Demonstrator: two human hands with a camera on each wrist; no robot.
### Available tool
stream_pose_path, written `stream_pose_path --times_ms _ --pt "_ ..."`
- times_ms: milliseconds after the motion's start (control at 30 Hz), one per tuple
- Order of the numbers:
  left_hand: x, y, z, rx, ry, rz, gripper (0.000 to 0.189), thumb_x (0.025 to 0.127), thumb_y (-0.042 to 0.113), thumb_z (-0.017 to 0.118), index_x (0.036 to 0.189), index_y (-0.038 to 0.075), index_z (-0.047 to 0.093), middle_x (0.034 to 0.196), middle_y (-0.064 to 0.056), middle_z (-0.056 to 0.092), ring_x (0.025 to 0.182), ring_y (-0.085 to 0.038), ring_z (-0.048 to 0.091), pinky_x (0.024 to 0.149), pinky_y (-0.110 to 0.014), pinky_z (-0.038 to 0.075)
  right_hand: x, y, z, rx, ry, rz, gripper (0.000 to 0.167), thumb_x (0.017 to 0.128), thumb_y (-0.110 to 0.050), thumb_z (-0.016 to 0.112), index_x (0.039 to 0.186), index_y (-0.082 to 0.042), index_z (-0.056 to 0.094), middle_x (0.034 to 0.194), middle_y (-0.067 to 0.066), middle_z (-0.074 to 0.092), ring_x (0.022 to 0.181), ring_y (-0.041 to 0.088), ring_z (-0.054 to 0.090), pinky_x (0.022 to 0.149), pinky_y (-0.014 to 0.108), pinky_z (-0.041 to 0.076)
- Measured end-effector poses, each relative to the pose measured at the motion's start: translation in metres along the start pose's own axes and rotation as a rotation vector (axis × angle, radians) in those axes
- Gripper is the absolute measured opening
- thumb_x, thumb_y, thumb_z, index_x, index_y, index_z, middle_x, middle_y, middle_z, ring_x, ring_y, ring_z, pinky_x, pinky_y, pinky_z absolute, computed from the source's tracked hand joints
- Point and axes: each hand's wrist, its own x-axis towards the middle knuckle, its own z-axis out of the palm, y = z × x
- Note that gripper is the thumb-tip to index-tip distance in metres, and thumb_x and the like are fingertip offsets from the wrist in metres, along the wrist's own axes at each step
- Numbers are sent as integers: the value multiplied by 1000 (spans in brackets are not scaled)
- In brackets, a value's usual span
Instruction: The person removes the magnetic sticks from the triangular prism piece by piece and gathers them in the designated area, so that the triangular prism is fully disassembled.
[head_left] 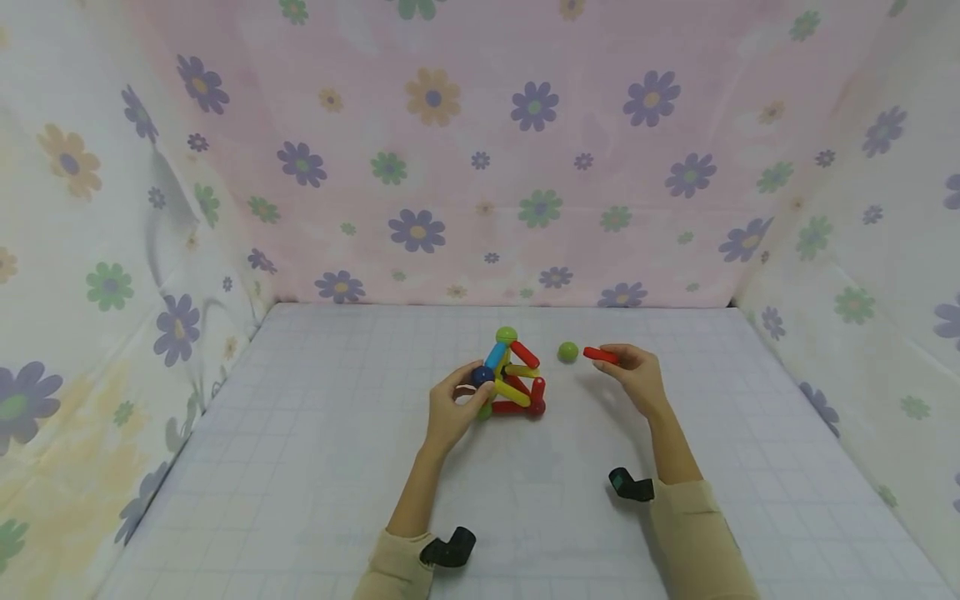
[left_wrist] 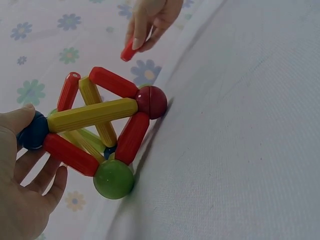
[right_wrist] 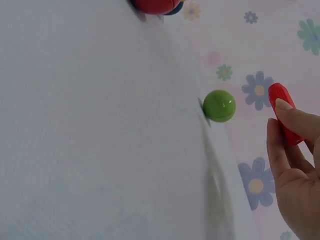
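A frame of magnetic sticks and balls stands on the table, with a red ball [left_wrist: 151, 102] and a green ball [left_wrist: 114, 179] at its lower corners. My left hand [head_left: 452, 408] pinches the dark blue ball [head_left: 483, 377] at the frame's left side. From that ball run a yellow stick [left_wrist: 92, 115] and a red stick. A light green ball [head_left: 506, 335] tops the frame, joined to a light blue stick [head_left: 495, 356]. To the right, my right hand [head_left: 639, 379] pinches a loose red stick [head_left: 602, 355] between thumb and fingers. Its tip points at a separate green ball [head_left: 567, 352].
A white cloth with a faint grid covers the table [head_left: 300, 467]. Flowered fabric walls [head_left: 480, 192] rise at the back and both sides. Black wrist cameras [head_left: 450, 548] sit at both sleeves, low over the table.
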Motion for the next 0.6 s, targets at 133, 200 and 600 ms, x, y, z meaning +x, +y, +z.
stream_pose_path --times_ms 133,200,600 --pt "0 1 0 0 2 2 33 85 -1 65 115 -14 58 106 -27 63 88 -36 59 78 -50 51 9 23 -6 -36 12 41 39 82 -8 72 114 10 60 97 -11 62 82 -2 59 72 12 48" --pt "0 1 0 1 3 2 34 85 -2 65 115 -14 58 106 -27 63 88 -36 59 78 -50 51 13 31 -8 -54 23 50 39 82 -9 72 114 10 60 97 -11 62 82 -2 59 71 12 48" --pt "0 1 0 -5 -2 -13 34 85 -2 65 116 -13 58 107 -27 63 90 -37 59 80 -52 50 30 50 -22 -241 15 79 36 87 -8 66 118 9 58 118 29 58 87 -4 52 75 7 39"
